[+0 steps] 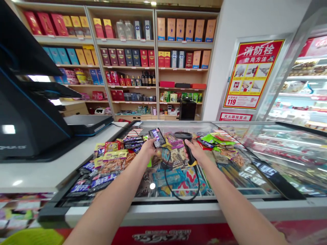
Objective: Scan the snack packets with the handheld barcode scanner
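My left hand (149, 147) is closed on the edge of a dark snack packet (157, 137) with white lettering, holding it up over the glass-topped freezer (163, 211). Wrapped in my right hand (194, 150) is a black handheld barcode scanner (183, 135), its head pointing left toward the packet. From its yellow-trimmed grip a black cable (182, 199) loops down over the glass. Left of my left hand lie a stack of similar dark packets (133, 140) and a heap of snack bags (112, 157). Green and red packets (218, 139) lie right of my right hand.
At left, a black checkout terminal (28, 122) stands on a white counter (28, 175). Shelves of boxed goods (129, 58) line the back wall. A red fire-hydrant poster (254, 73) hangs right, near a lit display fridge (304, 92). Something yellow-green (34, 237) shows bottom left.
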`<state>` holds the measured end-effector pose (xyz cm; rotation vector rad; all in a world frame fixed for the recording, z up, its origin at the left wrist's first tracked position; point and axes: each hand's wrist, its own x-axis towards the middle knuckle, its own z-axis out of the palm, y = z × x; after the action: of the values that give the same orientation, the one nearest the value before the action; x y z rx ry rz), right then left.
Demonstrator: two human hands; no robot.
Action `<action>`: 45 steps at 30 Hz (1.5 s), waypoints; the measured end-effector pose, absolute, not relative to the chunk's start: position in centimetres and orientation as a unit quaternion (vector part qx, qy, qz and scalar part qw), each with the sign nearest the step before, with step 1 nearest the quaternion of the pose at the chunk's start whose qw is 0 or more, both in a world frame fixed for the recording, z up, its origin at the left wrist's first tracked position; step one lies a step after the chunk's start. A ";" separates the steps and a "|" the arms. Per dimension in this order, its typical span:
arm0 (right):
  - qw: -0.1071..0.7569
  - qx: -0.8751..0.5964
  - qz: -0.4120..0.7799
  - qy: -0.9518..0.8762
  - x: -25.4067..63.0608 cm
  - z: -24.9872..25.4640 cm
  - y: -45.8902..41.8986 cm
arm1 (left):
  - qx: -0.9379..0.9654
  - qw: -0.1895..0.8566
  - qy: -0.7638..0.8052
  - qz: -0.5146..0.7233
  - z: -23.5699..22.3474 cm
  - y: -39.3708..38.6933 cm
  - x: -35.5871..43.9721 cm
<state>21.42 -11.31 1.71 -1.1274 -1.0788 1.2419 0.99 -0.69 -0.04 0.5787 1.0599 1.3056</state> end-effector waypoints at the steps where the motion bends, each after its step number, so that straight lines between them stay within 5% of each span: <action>1: 0.540 -0.474 0.522 -0.460 21.3 1.6 -11.2 | 0.221 0.647 0.461 0.566 0.0 0.0 1.7; 15: 0.494 -0.492 0.515 -0.500 21.3 -0.7 -11.4 | 0.160 0.619 0.336 0.691 -3.6 1.3 7.7; 38: 0.483 -0.497 0.520 -0.500 21.4 0.0 -12.0 | 0.146 0.628 0.366 0.671 -3.3 1.4 7.4; 45: 0.526 -0.510 0.488 -0.474 24.9 1.8 -13.7 | 0.202 0.677 0.401 0.583 -1.4 0.7 11.5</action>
<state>24.94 -13.69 1.76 -1.2188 -1.1339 1.1677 11.54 0.73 -1.37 0.4542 0.9022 1.3108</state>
